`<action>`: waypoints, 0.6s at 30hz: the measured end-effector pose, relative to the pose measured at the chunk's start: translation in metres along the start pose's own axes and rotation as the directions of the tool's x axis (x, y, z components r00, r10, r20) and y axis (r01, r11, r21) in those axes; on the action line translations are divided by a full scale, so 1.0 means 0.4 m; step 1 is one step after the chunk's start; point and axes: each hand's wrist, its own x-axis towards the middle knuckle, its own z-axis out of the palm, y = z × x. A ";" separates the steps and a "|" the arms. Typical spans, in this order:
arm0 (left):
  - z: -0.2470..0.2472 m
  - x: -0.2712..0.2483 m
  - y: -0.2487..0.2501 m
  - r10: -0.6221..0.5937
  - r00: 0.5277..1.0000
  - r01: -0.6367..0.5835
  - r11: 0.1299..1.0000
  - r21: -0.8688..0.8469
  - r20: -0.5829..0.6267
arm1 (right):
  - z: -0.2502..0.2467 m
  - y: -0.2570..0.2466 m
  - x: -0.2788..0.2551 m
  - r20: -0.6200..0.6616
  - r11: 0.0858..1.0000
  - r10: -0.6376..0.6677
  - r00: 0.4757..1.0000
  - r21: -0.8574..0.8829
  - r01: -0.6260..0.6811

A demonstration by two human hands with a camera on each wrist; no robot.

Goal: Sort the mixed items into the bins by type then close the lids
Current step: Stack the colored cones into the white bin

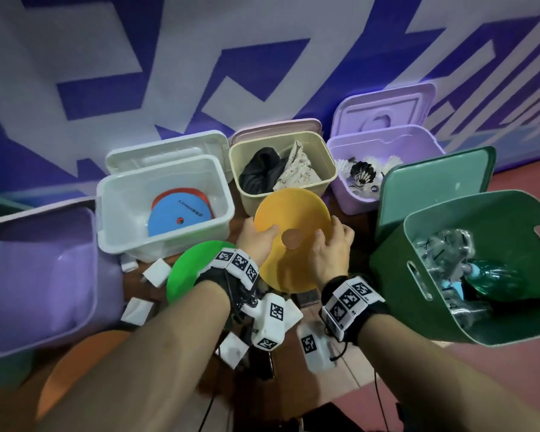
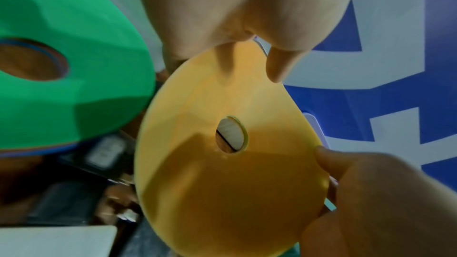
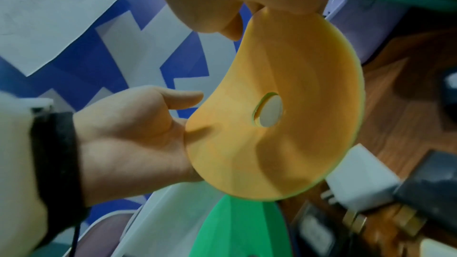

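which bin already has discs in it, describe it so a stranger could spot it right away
Look along the blue and white patterned wall, where a row of open bins stands. The white see-through bin stands left of the beige bin that holds cloth. It alone holds flat discs, a blue disc lying over a red one.

A blue disc [image 1: 176, 219] in the white bin [image 1: 222, 194] carries a short line of dark print, too small and blurred to read. Black-and-white square code markers [image 1: 240, 263] sit on the wrist bands; no other lettering is legible.
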 end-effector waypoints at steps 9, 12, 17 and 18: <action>-0.195 -0.128 -0.169 -0.191 0.978 0.186 0.980 -0.063 -0.079 | 0.118 -0.015 -0.200 0.293 0.999 0.027 0.956 -0.038 -0.016; -0.246 -0.145 -0.209 -0.227 0.965 0.208 0.967 -0.148 -0.127 | 0.143 -0.025 -0.227 0.406 0.997 0.030 0.913 -0.076 0.001; -0.292 -0.108 -0.292 -0.243 0.951 0.200 0.955 -0.220 -0.190 | 0.161 -0.030 -0.227 0.524 0.995 0.037 0.851 -0.094 0.014; -0.298 -0.109 -0.292 -0.252 0.947 0.205 0.952 -0.226 -0.201 | 0.163 -0.032 -0.223 0.543 0.995 0.045 0.838 -0.098 0.010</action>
